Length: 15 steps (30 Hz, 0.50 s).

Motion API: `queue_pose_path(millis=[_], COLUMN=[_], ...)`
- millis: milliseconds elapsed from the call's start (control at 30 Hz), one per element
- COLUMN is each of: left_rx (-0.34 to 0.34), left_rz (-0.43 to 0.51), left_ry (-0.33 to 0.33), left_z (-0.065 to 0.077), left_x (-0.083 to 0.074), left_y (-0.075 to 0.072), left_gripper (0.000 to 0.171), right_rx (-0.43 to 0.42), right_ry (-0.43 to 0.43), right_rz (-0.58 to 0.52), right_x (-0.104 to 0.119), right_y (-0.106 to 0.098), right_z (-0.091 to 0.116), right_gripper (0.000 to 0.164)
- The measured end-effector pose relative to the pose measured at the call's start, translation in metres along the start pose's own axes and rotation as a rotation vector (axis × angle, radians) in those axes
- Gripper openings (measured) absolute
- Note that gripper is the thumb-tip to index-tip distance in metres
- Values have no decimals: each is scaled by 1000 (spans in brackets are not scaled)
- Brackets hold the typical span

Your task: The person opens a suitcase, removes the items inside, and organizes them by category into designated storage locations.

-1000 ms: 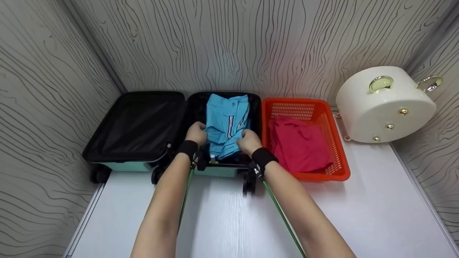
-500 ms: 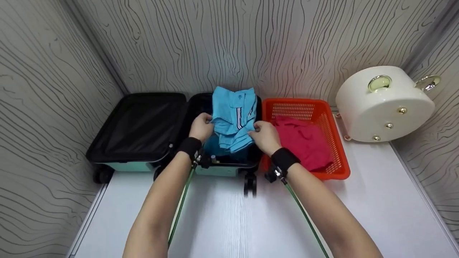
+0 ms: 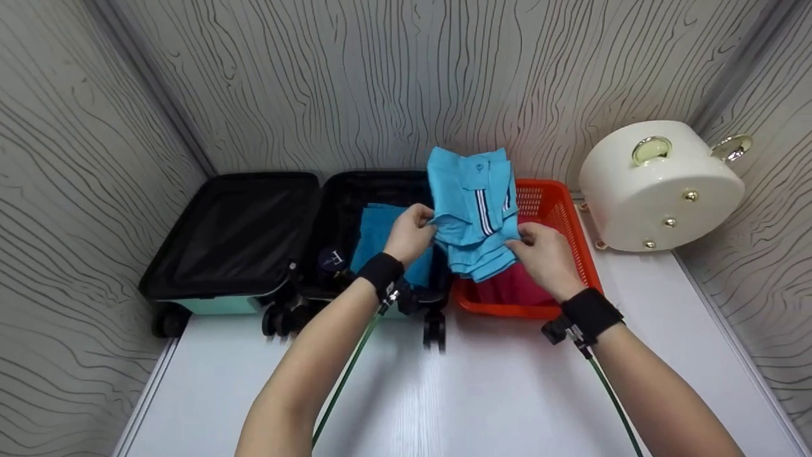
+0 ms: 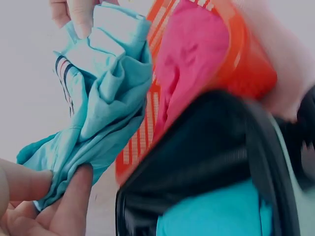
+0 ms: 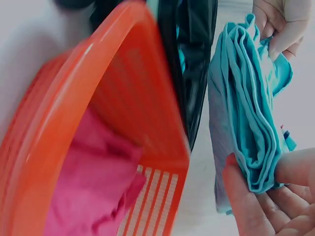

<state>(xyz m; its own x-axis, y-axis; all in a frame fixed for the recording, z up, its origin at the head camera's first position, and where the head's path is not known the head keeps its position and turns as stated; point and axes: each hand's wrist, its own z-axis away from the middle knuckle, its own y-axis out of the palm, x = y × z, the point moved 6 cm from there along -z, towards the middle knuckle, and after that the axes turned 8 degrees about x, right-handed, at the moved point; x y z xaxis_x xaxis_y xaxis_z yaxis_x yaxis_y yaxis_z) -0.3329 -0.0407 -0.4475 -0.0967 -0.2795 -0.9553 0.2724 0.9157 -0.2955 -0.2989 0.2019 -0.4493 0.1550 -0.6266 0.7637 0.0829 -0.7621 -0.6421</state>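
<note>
A folded light-blue shirt [image 3: 472,209] with a striped placket and collar button hangs in the air between my hands, overlapping the gap between suitcase and basket in the head view. My left hand [image 3: 411,233] pinches its left edge, thumb and fingers on either side of the cloth in the left wrist view. At the opposite edge my right hand [image 3: 544,257] grips the stacked folds [image 5: 253,147]. Below lies the red plastic basket [image 3: 571,222] with a crumpled pink-red garment [image 4: 189,54] in it. The suitcase's right half [image 3: 342,190] holds a darker blue folded cloth [image 3: 374,238].
The suitcase's black-lined left half [image 3: 235,235] lies flat beside the other, both on the white table [image 3: 406,381]. A cream round case [image 3: 660,190] with gold handles stands at the back right. Wood-grain panels [image 3: 380,82] enclose the back and sides.
Both hands have lifted the light-blue shirt out of the suitcase and carried it right, towards the basket. The darker blue cloth under it has come into view.
</note>
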Motion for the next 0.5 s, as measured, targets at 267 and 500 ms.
queue_pose_path(millis=[267, 500], left_rx=[67, 83], left_rz=[-132, -243], left_ry=[-21, -47], left_z=[-13, -22], left_x=[5, 12], left_y=[46, 68], left_gripper=[22, 25], right_rx=[0, -18], right_ry=[71, 89], right_rz=[126, 198], right_x=[-31, -45], right_y=[-23, -26], right_z=[20, 22], right_gripper=[28, 27])
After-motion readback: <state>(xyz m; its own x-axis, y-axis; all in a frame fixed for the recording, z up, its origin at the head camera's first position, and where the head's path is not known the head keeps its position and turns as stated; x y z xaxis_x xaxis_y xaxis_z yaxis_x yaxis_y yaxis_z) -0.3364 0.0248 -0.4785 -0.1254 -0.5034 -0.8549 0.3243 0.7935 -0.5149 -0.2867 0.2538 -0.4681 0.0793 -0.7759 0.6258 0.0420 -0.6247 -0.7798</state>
